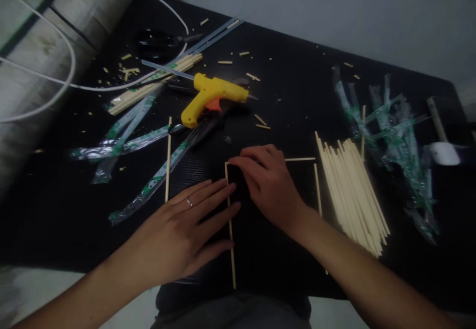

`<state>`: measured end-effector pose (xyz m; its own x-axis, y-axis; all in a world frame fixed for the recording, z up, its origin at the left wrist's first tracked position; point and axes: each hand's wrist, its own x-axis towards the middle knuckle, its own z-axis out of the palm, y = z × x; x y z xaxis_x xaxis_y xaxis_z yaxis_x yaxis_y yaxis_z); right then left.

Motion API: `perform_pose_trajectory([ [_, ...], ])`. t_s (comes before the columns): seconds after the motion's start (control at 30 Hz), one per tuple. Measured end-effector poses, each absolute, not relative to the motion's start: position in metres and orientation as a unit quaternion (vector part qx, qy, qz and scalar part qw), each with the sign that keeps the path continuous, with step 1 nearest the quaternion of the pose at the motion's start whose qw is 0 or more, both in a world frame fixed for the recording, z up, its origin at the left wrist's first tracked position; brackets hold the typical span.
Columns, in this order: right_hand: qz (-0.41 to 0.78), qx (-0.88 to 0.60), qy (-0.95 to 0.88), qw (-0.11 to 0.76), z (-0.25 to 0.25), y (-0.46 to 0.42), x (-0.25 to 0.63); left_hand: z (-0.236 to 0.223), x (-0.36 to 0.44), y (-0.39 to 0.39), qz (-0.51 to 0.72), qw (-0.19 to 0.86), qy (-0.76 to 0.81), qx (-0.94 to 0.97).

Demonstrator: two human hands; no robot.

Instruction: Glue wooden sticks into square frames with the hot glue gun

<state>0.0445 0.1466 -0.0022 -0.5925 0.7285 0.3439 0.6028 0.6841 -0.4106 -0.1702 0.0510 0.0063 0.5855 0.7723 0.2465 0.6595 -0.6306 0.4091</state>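
Note:
Bamboo chopsticks form three sides of a frame on the black table. My left hand (193, 225), with a ring, lies flat across the left chopstick (231, 240), fingers stretched out and spread. At the top left corner, my right hand (267, 185) has its fingertips closed on the end of the top chopstick (300, 159), whose middle it hides. The right chopstick (318, 190) runs down under my right forearm, just apart from the top one. Another chopstick (168, 160) lies left of my left hand.
A yellow glue gun (215, 93) lies beyond my hands. Bundled chopsticks (353, 195) sit at right, near crumpled plastic wrappers (401, 136). More wrappers (128, 131), black-handled scissors (158, 39), clear glue sticks (215, 36) and a white cable (72, 66) occupy the left and back.

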Motion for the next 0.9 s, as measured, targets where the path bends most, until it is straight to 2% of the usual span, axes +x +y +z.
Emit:
perform_pose_trajectory([
  [0.23,0.152,-0.385,-0.882,0.227,-0.0018,0.1471,0.0441,0.0103,-0.1706,0.0543,0.191,0.119,0.392,0.892],
  [0.9,0.158,-0.374,-0.882,0.240,-0.0090,0.1496,0.0426,0.0129,-0.1712,0.0561,0.175,0.105,0.385,0.900],
])
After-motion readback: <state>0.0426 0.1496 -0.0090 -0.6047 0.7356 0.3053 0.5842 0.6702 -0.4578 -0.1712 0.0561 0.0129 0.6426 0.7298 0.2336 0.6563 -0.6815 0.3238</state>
